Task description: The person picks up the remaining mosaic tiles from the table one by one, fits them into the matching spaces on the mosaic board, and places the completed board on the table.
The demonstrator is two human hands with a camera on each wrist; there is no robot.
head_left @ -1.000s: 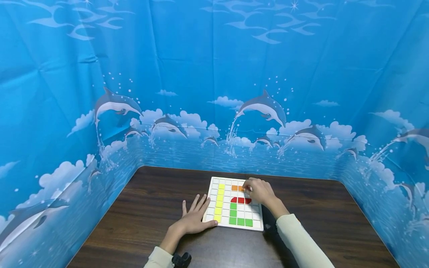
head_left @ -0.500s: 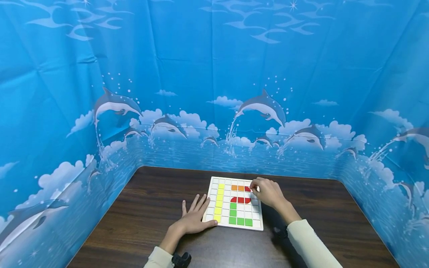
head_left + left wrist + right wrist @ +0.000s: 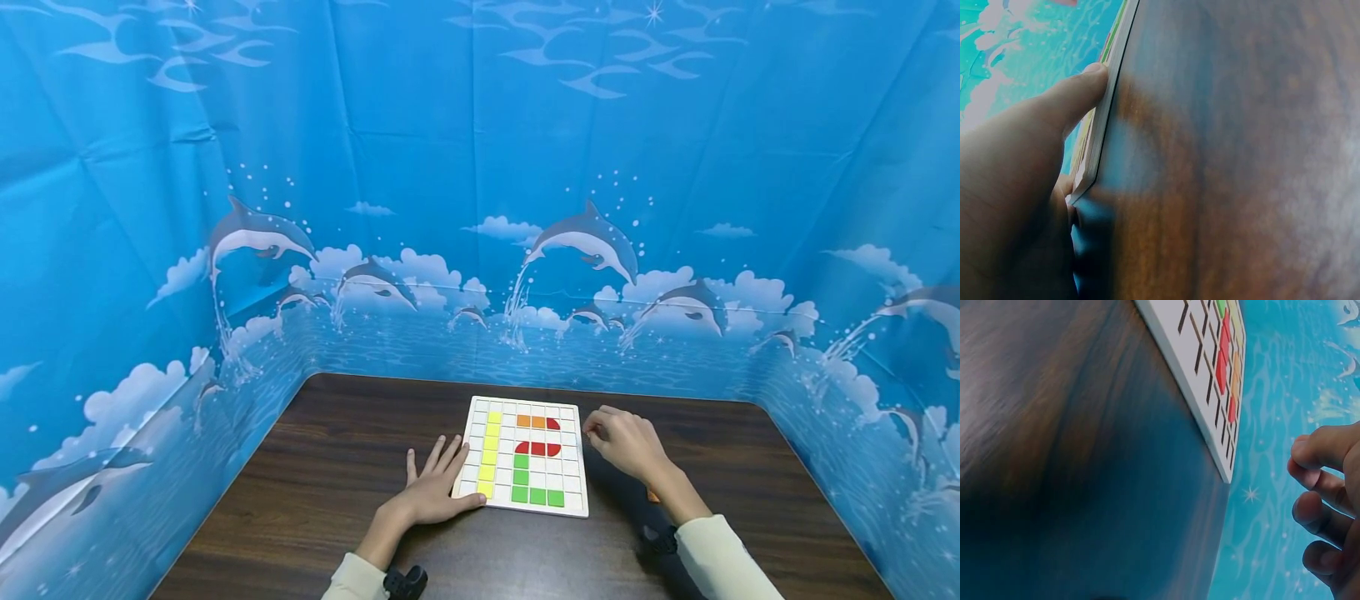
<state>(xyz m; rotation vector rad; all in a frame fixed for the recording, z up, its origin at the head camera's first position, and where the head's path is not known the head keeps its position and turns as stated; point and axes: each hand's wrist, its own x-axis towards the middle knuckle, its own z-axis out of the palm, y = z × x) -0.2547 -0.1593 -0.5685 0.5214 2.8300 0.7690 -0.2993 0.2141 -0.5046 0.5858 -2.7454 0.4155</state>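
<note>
A white square grid board (image 3: pixel 568 479) lies on the table. My left hand (image 3: pixel 431 493) rests spread at its left side, the thumb touching the front left corner. In the left wrist view the thumb (image 3: pixel 1079 94) presses on the board's edge. Right of the board and apart from it is my right hand (image 3: pixel 626 442), fingers loosely curled, with nothing seen between them. On the board stand a column of yellow tiles (image 3: pixel 489 457), two orange tiles (image 3: pixel 531 422) beside a rounded red tile (image 3: pixel 552 424), a row of red tiles (image 3: pixel 537 449) and an L of green tiles (image 3: pixel 521 477).
An orange piece (image 3: pixel 653 496) lies on the table, partly hidden under my right wrist. The dark wooden table (image 3: pixel 322 467) reaches back to a blue dolphin-print curtain (image 3: pixel 420 167) that surrounds it on the far side and both flanks.
My right hand has left the board's upper right part and moved right, off the board. The red rounded tile beside the orange ones has come into sight. My left hand has stayed still.
</note>
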